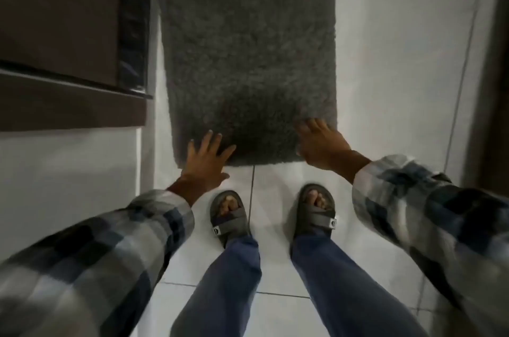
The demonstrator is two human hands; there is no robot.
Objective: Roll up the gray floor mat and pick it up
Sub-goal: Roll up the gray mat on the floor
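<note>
Gray shaggy floor mat (248, 47) lay flat, unrolled | left hand (205, 158) and right hand (321, 143) spread open on its near edge

Both hands reach down to the near edge of the gray floor mat.

The gray floor mat (248, 55) lies flat and unrolled on the white tiled floor (385, 61), beside a dark brown cabinet (60, 19). The left hand (205, 156), fingers spread, is at the mat's near left corner; the right hand (321, 143) lies over its near right corner. Both sleeves are plaid. Two feet in gray sandals (230, 218) stand just short of the mat.
</note>
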